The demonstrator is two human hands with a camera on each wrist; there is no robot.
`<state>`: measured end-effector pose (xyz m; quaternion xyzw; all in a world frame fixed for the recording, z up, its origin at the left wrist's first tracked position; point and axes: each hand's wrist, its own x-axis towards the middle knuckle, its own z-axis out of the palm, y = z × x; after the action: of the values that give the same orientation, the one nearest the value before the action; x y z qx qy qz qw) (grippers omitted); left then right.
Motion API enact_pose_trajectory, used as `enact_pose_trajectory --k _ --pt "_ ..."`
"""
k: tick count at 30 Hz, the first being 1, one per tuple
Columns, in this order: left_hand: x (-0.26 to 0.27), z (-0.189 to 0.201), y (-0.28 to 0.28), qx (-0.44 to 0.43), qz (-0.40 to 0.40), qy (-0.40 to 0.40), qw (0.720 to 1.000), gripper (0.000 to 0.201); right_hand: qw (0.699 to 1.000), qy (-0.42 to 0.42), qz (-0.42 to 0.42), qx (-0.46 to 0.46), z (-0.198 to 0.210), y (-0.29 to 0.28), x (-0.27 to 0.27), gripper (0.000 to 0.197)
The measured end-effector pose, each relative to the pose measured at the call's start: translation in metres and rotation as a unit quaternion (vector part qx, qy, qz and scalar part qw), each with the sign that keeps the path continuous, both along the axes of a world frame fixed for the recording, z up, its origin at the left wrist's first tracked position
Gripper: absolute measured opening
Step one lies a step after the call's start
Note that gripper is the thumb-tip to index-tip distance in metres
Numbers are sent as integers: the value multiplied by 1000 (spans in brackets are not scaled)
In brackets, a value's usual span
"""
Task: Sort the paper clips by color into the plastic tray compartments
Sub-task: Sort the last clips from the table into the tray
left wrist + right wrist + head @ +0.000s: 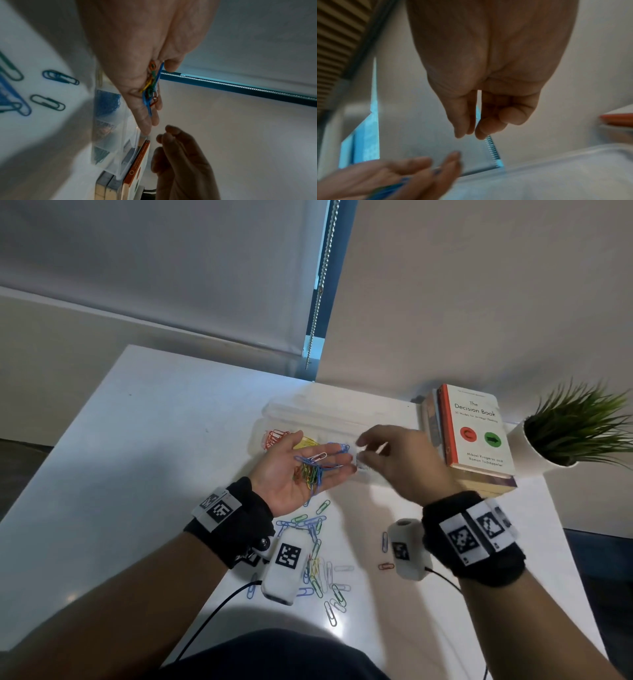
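The left hand [301, 470] lies flat, palm up, carrying mixed paper clips [313, 469]. The right hand [394, 463], nearer the plastic tray [342, 419], hovers beside them; its grip is narrow and looks empty.

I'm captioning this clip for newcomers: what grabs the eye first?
The left hand, palm up above the clear plastic tray, cradles a tangle of coloured paper clips. The right hand hovers beside it, fingers curled. More loose clips litter the white table between the wrists.
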<state>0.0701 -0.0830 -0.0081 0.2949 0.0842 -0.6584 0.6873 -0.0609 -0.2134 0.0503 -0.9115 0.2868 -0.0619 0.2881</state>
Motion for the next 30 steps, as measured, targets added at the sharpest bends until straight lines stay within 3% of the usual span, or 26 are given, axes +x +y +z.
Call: enact_pose_trajectory --k 4,10,15,18,24,30 --pt "-2 0 4 -12 0 0 1000 60 996 21 78 -27 -5 28 10 15" --pt "-2 -5 13 -26 -3 11 1000 60 996 37 73 -38 -12 44 13 19" --pt "-5 -2 18 -7 -10 -6 1000 58 996 31 68 -39 -12 46 7 10" --pt "-6 -2 21 8 -19 -23 1000 57 998 16 53 -11 -9 45 4 4" --pt "-7 0 27 11 -23 -34 999 59 994 -50 12 93 -7 46 -1 10" --pt "-6 4 34 20 -2 -44 999 55 959 -138 -66 240 -9 39 0 7"
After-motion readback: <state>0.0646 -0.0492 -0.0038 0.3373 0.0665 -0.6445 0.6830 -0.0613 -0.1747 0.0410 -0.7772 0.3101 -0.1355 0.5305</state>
